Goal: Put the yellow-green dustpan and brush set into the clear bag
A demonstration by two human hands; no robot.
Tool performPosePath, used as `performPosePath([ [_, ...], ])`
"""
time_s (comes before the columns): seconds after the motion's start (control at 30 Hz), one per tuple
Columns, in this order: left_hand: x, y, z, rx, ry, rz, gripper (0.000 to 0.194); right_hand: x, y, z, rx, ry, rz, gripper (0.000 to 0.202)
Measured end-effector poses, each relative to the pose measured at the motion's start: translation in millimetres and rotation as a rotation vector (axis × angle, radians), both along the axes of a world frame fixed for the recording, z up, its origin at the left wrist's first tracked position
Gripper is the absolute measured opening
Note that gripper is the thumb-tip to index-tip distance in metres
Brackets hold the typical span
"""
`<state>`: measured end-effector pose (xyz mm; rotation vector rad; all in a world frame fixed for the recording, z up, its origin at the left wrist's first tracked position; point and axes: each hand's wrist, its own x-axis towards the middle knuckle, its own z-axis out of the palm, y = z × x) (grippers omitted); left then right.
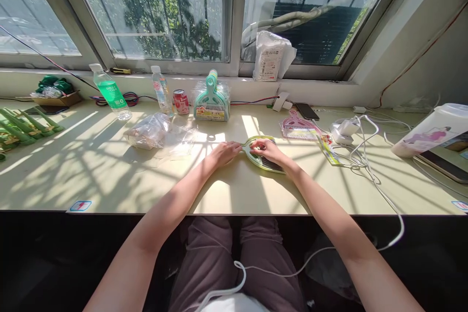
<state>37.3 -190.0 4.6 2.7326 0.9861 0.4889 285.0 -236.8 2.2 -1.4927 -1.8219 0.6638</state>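
Fingers clamped on its handle end, our left hand (225,152) is steadying the green mini dustpan (249,148) flat on the table (226,195); our right hand (269,150) is handling its body, grip unclear. Any turn is calling for matched hands.

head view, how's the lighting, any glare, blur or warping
Head view: hard sun through the windows throws bright patches and barred, leafy shadows on the table; head view: glare on the clear plastic bag; head view: no obvious motion blur on the left hand or right hand; head view: wide-angle stretch, window frames slanting near the edges; deep shadow below the table.
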Motion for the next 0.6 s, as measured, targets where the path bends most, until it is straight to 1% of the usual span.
performPosePath([
  [0.07,0,0,0.3,0.046,0.000,0.033,0.034,-3,-5,5.1,0.029,-0.082,-0.028,0.018],
  [0.1,0,0,1.1,0.060,-0.036,0.072,0.035,-5,-8,8.8,0.040,-0.131,-0.042,0.019],
  [0.17,1,-1,3.5,0.046,-0.175,0.188,0.043,-7,-15,16.9,0.070,-0.223,-0.085,0.019],
  [0.2,2,-2,5.2,-0.002,-0.262,0.250,0.048,-8,-18,20.4,0.096,-0.255,-0.118,0.018],
  [0.23,4,-3,6.9,-0.092,-0.352,0.299,0.051,-9,-20,23.3,0.130,-0.274,-0.162,0.017],
  [0.27,5,-6,8.5,-0.225,-0.440,0.318,0.049,-11,-22,25.2,0.167,-0.278,-0.216,0.016],
  [0.3,6,-9,9.9,-0.391,-0.517,0.293,0.046,-12,-23,26.2,0.202,-0.269,-0.276,0.015],
  [0.33,7,-13,11.0,-0.568,-0.574,0.224,0.043,-15,-24,26.3,0.227,-0.250,-0.333,0.015],
  [0.37,9,-18,11.6,-0.731,-0.609,0.127,0.043,-17,-24,25.9,0.239,-0.228,-0.379,0.015],
  [0.4,11,-22,11.9,-0.856,-0.626,0.029,0.044,-20,-23,25.2,0.239,-0.207,-0.409,0.017],
  [0.43,12,-26,12.0,-0.935,-0.635,-0.045,0.046,-23,-23,24.6,0.234,-0.190,-0.417,0.018],
  [0.47,15,-30,12.0,-0.974,-0.644,-0.082,0.050,-24,-22,24.3,0.226,-0.179,-0.410,0.018],
  [0.5,16,-32,11.8,-0.986,-0.657,-0.083,0.056,-25,-21,24.6,0.218,-0.172,-0.402,0.017],
  [0.57,19,-31,11.0,-0.980,-0.695,-0.026,0.061,-20,-18,27.0,0.208,-0.165,-0.432,0.015],
  [0.6,18,-29,10.2,-0.968,-0.711,0.014,0.058,-14,-16,28.6,0.211,-0.166,-0.482,0.016],
])
